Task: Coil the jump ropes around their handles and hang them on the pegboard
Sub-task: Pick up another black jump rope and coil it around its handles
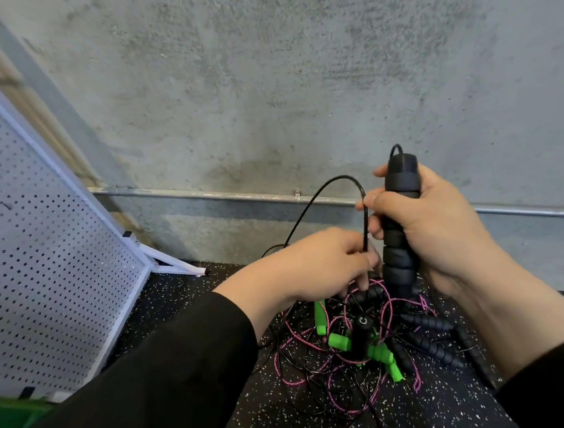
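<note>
A black jump-rope handle [402, 217] stands upright at the frame's three o'clock, clasped in the right hand [435, 227], while the left hand [315, 262] pinches its thin black cord [364, 220] just beside it. No turns of cord show on the handle, so coiling appears barely begun. Below, toward five o'clock, a tangled pile of ropes [371, 349], with green and black handles and pink cord, lies unsorted on the speckled floor [292, 424]. At nine o'clock the white pegboard [40, 269] holds no ropes.
</note>
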`<move>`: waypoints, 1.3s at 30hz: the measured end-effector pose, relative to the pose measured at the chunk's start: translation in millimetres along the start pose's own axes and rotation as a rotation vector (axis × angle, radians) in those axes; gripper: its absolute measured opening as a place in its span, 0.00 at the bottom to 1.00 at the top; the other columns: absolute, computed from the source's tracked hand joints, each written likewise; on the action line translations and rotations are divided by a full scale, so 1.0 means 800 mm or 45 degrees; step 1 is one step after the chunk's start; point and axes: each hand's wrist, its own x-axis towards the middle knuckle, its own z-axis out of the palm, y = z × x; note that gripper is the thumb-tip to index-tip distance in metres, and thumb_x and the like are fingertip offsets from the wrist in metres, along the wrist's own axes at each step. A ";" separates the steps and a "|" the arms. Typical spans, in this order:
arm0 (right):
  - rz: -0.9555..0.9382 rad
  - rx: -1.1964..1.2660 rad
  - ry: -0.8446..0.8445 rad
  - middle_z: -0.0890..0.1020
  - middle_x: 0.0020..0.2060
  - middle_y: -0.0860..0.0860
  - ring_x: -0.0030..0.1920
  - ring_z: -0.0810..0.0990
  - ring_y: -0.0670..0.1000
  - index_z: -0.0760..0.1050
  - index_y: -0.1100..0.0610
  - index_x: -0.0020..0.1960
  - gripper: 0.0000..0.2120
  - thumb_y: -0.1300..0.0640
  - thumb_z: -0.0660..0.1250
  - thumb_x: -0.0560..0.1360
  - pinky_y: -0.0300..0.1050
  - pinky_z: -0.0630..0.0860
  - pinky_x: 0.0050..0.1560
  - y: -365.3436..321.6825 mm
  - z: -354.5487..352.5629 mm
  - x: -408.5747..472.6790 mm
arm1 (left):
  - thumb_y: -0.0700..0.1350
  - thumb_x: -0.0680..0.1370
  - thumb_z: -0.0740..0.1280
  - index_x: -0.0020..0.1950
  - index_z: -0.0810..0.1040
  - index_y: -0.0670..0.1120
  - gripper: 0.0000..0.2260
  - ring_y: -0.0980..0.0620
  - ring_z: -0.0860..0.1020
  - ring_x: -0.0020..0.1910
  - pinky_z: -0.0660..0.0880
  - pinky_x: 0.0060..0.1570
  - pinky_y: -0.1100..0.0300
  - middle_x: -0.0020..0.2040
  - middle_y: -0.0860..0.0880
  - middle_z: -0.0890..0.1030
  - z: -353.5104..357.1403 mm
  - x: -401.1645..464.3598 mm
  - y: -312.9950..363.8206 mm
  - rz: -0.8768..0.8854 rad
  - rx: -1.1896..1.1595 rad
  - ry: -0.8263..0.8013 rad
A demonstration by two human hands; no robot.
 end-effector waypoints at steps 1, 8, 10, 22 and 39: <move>-0.001 0.016 0.009 0.84 0.37 0.56 0.28 0.75 0.51 0.73 0.55 0.57 0.14 0.68 0.69 0.75 0.44 0.74 0.28 -0.003 -0.002 0.001 | 0.45 0.85 0.61 0.43 0.76 0.50 0.11 0.53 0.74 0.29 0.70 0.31 0.63 0.38 0.50 0.82 -0.001 0.001 0.000 0.015 -0.004 0.057; 0.138 -0.158 -0.078 0.86 0.51 0.57 0.32 0.81 0.52 0.74 0.56 0.59 0.13 0.66 0.69 0.76 0.44 0.74 0.33 0.005 -0.006 0.002 | 0.46 0.87 0.57 0.46 0.73 0.46 0.12 0.54 0.68 0.28 0.64 0.27 0.63 0.31 0.51 0.70 -0.023 -0.001 0.002 0.118 -0.714 0.494; 0.170 -0.208 -0.171 0.87 0.50 0.52 0.33 0.82 0.52 0.75 0.56 0.59 0.13 0.68 0.68 0.77 0.43 0.74 0.31 0.011 0.000 -0.001 | 0.47 0.87 0.57 0.46 0.72 0.46 0.11 0.53 0.67 0.28 0.62 0.28 0.60 0.30 0.52 0.69 -0.028 0.000 0.000 0.168 -0.934 0.536; 0.010 -0.238 -0.084 0.79 0.32 0.53 0.29 0.76 0.50 0.76 0.53 0.55 0.12 0.67 0.68 0.76 0.46 0.73 0.30 0.011 0.014 -0.005 | 0.48 0.85 0.59 0.52 0.79 0.39 0.15 0.52 0.68 0.27 0.63 0.27 0.60 0.31 0.49 0.74 -0.038 0.002 -0.003 0.072 -0.912 0.673; 0.013 0.265 -0.130 0.75 0.32 0.54 0.28 0.72 0.51 0.72 0.58 0.59 0.11 0.68 0.63 0.79 0.41 0.72 0.27 -0.026 0.002 -0.007 | 0.54 0.79 0.70 0.58 0.78 0.51 0.11 0.51 0.80 0.51 0.77 0.56 0.50 0.51 0.51 0.83 -0.007 0.017 -0.031 0.078 0.210 0.183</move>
